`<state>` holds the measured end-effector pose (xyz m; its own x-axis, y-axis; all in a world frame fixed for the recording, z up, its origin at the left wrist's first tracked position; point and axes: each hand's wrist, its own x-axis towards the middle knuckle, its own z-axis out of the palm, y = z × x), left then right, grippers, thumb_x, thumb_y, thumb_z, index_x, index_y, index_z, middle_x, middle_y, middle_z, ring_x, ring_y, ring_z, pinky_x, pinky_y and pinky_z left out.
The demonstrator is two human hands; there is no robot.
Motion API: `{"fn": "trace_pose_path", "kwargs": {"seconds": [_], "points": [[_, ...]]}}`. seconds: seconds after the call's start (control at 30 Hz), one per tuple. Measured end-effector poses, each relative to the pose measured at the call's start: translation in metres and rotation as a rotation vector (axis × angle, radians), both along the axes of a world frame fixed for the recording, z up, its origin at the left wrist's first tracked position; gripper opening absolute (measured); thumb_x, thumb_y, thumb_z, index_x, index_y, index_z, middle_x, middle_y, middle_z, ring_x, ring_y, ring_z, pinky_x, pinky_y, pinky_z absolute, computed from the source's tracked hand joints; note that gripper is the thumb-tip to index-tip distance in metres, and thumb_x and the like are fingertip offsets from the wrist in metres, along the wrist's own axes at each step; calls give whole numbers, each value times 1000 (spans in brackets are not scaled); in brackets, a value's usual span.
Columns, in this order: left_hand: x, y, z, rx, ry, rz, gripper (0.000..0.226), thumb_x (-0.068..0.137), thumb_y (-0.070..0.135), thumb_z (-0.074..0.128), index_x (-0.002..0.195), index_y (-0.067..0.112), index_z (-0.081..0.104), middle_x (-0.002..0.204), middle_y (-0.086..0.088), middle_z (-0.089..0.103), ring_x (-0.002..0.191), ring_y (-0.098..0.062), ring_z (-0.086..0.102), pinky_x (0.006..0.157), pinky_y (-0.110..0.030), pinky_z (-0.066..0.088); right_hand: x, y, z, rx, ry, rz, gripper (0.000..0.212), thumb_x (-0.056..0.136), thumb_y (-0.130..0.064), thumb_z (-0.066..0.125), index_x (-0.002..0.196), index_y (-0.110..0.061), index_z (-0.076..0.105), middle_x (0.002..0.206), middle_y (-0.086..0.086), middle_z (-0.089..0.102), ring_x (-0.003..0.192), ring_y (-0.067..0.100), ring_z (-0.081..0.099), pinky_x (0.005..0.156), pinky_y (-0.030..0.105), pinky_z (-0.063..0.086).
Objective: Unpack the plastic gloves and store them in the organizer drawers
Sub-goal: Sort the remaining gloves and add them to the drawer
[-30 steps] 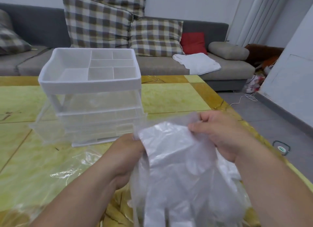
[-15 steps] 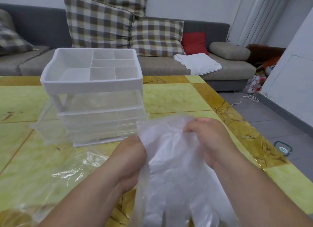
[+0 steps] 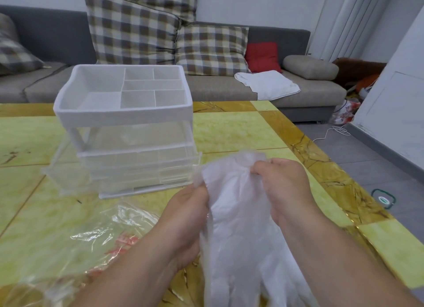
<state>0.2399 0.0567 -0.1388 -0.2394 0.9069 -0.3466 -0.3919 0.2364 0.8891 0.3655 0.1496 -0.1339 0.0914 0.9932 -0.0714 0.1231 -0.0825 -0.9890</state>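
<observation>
The plastic gloves hung as a translucent white bundle between both hands, above the near part of the tabletop, bunched end up and finger ends pointing down. The left hand pinched the bundle's upper left edge with curled fingers. The right hand gripped the bunched top from the right. The organizer stood on the tabletop just beyond the hands, to the left, its clear drawers stacked under a white divided top tray. A crumpled clear wrapper with red print lay on the tabletop beside the left forearm. A grey sofa with checked cushions stood behind.
</observation>
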Motion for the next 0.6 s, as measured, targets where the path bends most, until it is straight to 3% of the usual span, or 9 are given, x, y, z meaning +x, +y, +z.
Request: {"fn": "trace_pose_path", "kwargs": {"seconds": [0.1, 0.23, 0.33, 0.47, 0.6], "points": [[2, 0, -1, 8, -41, -14, 43, 102, 42, 48, 103, 7, 73, 91, -10, 77, 80, -27, 75, 78, -39, 58, -1, 0, 0, 16, -27, -18, 30, 75, -1, 62, 63, -7, 35, 67, 7, 20, 63, 25, 17, 56, 34, 11], [-1, 0, -2, 42, -93, -115, 72, 77, 73, 51, 116, 16, 72, 109, -10, 76, 102, -30, 72, 101, -50, 49, -1, 2, -1, 28, -37, -26, 30, 74, -1, 63, 64, -10, 36, 66, 6, 19, 64, 24, 17, 54, 32, 13], [1, -3, -3, 156, -94, -165, 60, 77, 54, 75, 120, 12, 71, 115, -14, 73, 108, -33, 70, 100, -48, 50, -1, 3, -4, 23, -43, -28, 25, 68, -5, 63, 63, -3, 39, 67, 7, 26, 63, 24, 23, 56, 37, 20], [6, -1, -9, 205, 229, -22, 17, 92, 27, 69, 100, 14, 76, 95, -12, 77, 89, -31, 75, 80, -44, 58, 1, 5, -6, 30, -56, 23, 27, 65, -9, 65, 68, 4, 42, 68, 7, 33, 62, 23, 30, 57, 36, 25], [-8, 1, -1, 270, 486, 35, 26, 100, 28, 56, 88, 12, 73, 77, -3, 72, 67, -22, 65, 64, -31, 46, 15, 13, 6, 76, -155, 261, 42, 60, -15, 77, 78, 12, 50, 67, 14, 43, 62, 20, 39, 59, 34, 30]]}}
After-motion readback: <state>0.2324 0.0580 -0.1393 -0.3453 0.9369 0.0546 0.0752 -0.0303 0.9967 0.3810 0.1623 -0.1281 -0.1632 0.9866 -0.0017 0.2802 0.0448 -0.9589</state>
